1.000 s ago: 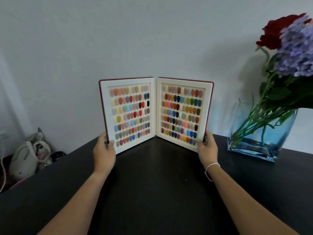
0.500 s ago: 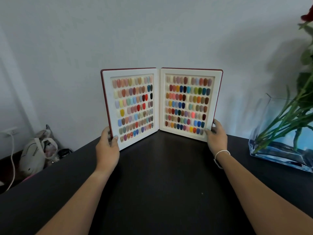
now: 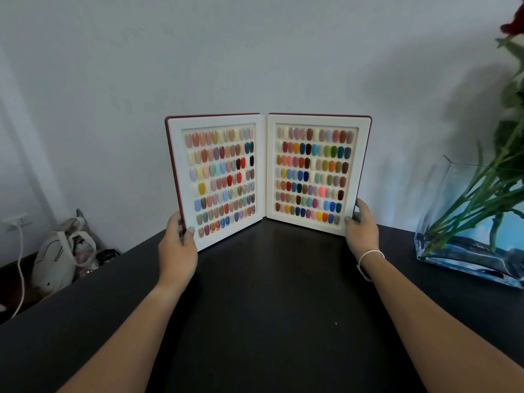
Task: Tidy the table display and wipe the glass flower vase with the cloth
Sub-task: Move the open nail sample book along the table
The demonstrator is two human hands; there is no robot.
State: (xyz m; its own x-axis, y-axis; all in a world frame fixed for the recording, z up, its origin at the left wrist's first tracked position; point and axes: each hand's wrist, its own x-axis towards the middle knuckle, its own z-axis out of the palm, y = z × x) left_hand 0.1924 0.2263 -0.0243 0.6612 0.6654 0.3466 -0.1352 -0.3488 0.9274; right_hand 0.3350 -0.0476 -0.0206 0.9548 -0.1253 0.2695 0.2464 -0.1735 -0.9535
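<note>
Counter (image 3: 269, 307), head view: dark surface carrying an open nail-colour swatch book (image 3: 268, 177), standing upright on its lower edge with both white pages facing the person. Left hand (image 3: 177, 248): grip closed on the lower outer corner of the left page, thumb on the white face, fingers behind the red cover. Right hand (image 3: 363, 232): grip closed on the lower outer corner of the right page, thumb on the front; a white band (image 3: 370, 255) circles that wrist. Glass flower vase (image 3: 465, 222): on the counter, well apart to the right of the right grip, holding green stems (image 3: 479, 199) in shallow water. Off the counter, left of the left grip, lie a white bag (image 3: 56, 262) and a wall socket (image 3: 17, 221) with a white cable.
</note>
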